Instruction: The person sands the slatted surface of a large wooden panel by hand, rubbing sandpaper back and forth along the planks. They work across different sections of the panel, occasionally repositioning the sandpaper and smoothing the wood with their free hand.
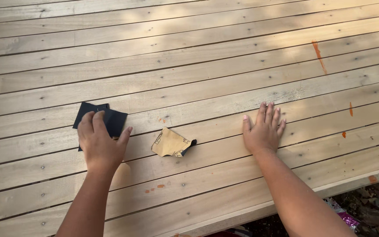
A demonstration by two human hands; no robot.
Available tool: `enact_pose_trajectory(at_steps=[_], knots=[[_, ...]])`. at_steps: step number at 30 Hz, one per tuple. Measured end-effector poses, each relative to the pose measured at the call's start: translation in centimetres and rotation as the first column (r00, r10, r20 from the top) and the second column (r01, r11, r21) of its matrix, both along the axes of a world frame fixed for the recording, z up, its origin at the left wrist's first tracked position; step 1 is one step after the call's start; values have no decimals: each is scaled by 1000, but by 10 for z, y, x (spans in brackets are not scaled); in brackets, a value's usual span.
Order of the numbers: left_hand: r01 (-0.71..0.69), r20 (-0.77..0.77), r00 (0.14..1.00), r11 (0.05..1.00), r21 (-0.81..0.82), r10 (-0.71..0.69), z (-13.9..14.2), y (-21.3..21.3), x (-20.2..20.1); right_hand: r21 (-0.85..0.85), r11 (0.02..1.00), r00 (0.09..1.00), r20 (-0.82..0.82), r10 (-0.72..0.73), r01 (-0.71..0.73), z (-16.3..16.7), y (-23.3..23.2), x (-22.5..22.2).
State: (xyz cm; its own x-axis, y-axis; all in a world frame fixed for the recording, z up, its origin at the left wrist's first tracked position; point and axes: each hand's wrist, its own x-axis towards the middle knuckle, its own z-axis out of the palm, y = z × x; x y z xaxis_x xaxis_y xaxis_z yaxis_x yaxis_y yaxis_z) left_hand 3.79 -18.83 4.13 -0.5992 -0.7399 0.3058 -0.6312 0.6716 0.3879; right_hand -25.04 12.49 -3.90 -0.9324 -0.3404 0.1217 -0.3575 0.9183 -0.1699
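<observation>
Pressing down on a dark sheet of sandpaper (106, 119), the left hand (98, 142) lies palm-down on the bench (189, 66), fingers spread over the near part of the sheet and the thumb stretched out along its right side. The sheet's far corners stick out beyond the fingertips, flat against the pale wooden boards. The hand is not curled around it; it rests on top with the fingers apart.

The right hand (263, 131) lies flat on the bare boards, well apart from the left, palm down, fingers close together and pointing away from the person, thumb held out to the left. It holds nothing.

Between the two hands, a little nearer the left one, lies a second scrap of sandpaper (171, 143), torn and curled, its tan backing turned up and a dark edge showing at the end toward the right hand. Neither hand touches it.

Beyond the right hand, further out on the boards, runs an orange streak (319, 56), with a few smaller orange marks (350, 109) off to that hand's right. Below the right forearm, past the bench's near edge, sits some litter (352, 217) on the ground.
</observation>
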Motion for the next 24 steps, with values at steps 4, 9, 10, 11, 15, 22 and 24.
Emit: enact_pose_trajectory(at_steps=[4,9,10,11,15,22,24], knots=[[-342,288,901,940,16,323,-4,-47,7,-5,1000,1000,-1,25,-25,-2,-8,10],[-446,496,803,885,133,330,-3,-55,2,-5,1000,1000,0,23,-23,3,-7,10],[-452,490,801,884,121,343,-1,-53,1,-2,1000,1000,4,22,-22,4,-7,10],[-426,447,824,901,83,348,2,-51,0,1,1000,1000,9,21,-21,5,-7,10],[-414,246,906,844,342,344,30,-58,-2,12,1000,999,46,11,-11,7,-9,12],[-276,271,949,839,469,161,94,-57,-58,30,1000,999,54,2,-3,17,-12,17],[128,16,992,991,27,-128,86,-26,-89,24,1000,999,46,7,-9,18,-12,20]])
